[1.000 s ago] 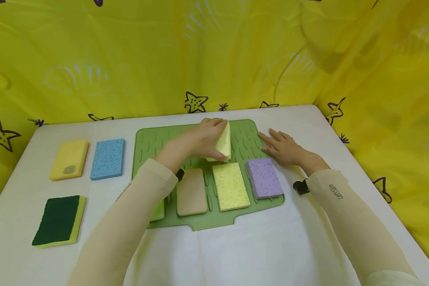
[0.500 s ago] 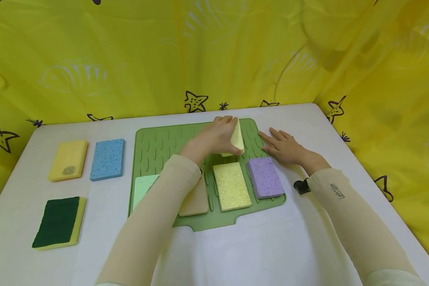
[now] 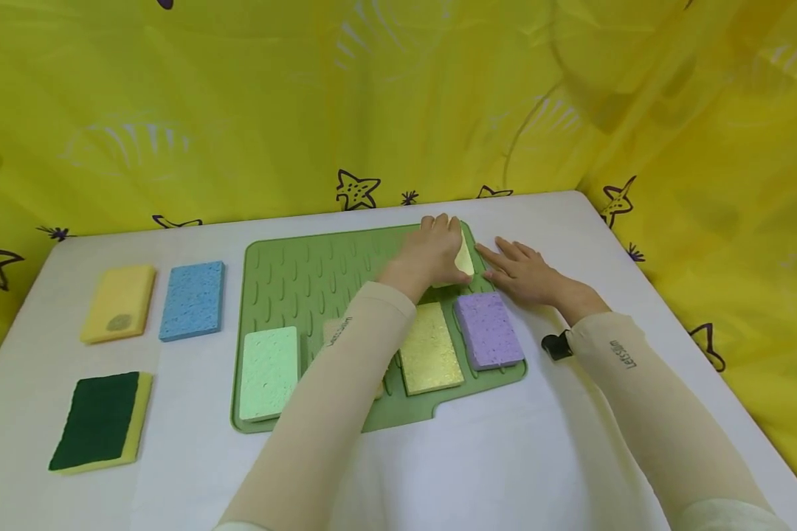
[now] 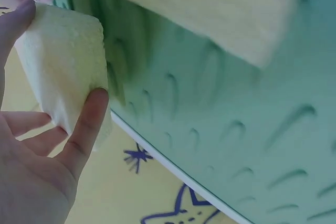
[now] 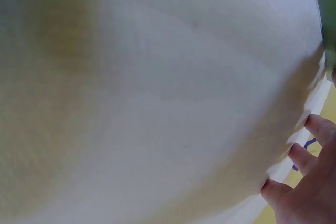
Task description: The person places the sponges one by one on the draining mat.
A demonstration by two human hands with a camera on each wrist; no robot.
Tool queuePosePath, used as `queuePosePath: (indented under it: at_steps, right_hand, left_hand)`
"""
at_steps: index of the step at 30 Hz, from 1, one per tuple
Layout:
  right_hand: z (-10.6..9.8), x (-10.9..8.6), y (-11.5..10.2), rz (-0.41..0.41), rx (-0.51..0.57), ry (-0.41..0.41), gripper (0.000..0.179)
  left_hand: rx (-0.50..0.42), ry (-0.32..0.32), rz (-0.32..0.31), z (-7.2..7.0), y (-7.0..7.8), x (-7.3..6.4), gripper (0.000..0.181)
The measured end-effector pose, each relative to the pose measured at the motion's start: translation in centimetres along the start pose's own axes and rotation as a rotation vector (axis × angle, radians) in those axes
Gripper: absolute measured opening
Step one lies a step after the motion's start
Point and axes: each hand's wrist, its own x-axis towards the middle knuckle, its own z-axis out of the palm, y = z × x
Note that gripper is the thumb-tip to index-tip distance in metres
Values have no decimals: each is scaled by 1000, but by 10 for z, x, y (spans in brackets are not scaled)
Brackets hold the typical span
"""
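Note:
My left hand (image 3: 432, 254) grips a pale yellow sponge (image 3: 464, 258) by its sides over the back right corner of a green drying mat (image 3: 292, 276). In the left wrist view the sponge (image 4: 65, 51) stands tilted between thumb and fingers, close over the mat. My right hand (image 3: 523, 274) rests palm down on the white table with fingers spread, its fingertips right at the mat's right edge. Along the mat's front lie a mint green sponge (image 3: 268, 369), a beige sponge (image 3: 329, 330) largely hidden by my left sleeve, a yellow sponge (image 3: 432, 354) and a purple sponge (image 3: 488, 330).
Left of the mat, a yellow sponge with a grey spot (image 3: 119, 302), a blue sponge (image 3: 192, 301) and a dark green scouring sponge (image 3: 99, 422) lie on the white table (image 3: 478, 457). A yellow patterned curtain (image 3: 252, 110) closes off the back and right sides.
My left hand has carried the pale yellow sponge rightward across the mat to its back right corner. My left sleeve now uncovers the mint sponge and hides the beige one. The right hand stays put.

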Motion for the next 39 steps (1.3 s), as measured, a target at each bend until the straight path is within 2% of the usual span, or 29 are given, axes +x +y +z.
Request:
queuePosePath:
  at_steps: [5, 10, 17, 21, 24, 26, 33, 39]
  right_hand:
    - [0, -1, 1, 15, 9, 4, 57]
    - [-1, -2, 0, 26, 7, -11, 58]
    - [-3, -2, -2, 19, -30, -9, 58]
    - [-2, -2, -2, 11, -37, -5, 58]
    - [-2, -3, -1, 16, -24, -9, 58]
    - [-3, -3, -2, 16, -21, -9, 58]
    - [-4, -4, -3, 31, 29, -20, 58]
    - [-4, -3, -4, 38, 37, -39, 58]
  left_hand:
    - [12, 14, -15, 2, 11, 8, 103]
    - [18, 15, -38, 6, 14, 13, 103]
    - [25, 65, -40, 9, 17, 16, 102]
    - [-46, -11, -52, 11, 18, 15, 97]
    - [-75, -68, -56, 12, 18, 14, 84]
    - [-80, -75, -51, 12, 16, 12, 74]
    - [-95, -8, -26, 15, 14, 7, 55]
    - [-91, 19, -30, 18, 14, 5, 53]
